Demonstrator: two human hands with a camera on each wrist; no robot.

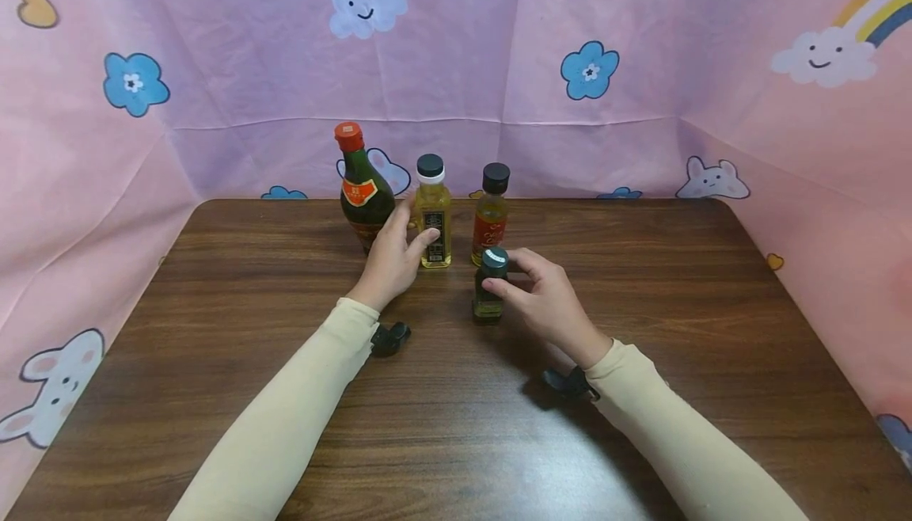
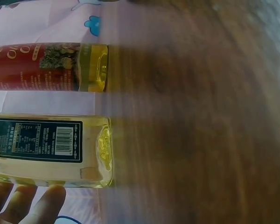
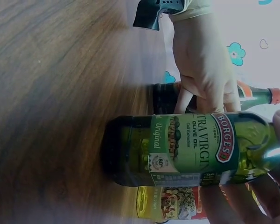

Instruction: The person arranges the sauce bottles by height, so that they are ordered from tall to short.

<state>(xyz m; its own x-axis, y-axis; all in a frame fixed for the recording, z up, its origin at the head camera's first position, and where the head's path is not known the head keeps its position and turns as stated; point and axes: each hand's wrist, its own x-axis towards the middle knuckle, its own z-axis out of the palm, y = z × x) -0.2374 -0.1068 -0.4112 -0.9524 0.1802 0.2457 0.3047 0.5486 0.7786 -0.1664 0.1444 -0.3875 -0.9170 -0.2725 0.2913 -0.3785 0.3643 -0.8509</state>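
Note:
My left hand (image 1: 390, 261) holds a square clear bottle of yellow oil (image 1: 445, 208) with a dark cap and white collar. Its thumb lies across the dark label and its fingers are round the left side. In the left wrist view, the base of this bottle stands at the table surface. With my right hand (image 1: 554, 299) I grip a green olive oil bottle (image 3: 191, 149), thumb and fingers near its neck. This bottle is nearer to me and right of the yellow one. Its green label faces the right wrist camera.
Behind the olive oil bottle stands a red-labelled oil bottle (image 1: 490, 224) with a black cap. A tall dark green bottle (image 1: 366, 192) with a red cap is left of my left hand. The brown wooden table (image 1: 456, 442) meets a pink patterned cloth (image 1: 456, 85) at the back.

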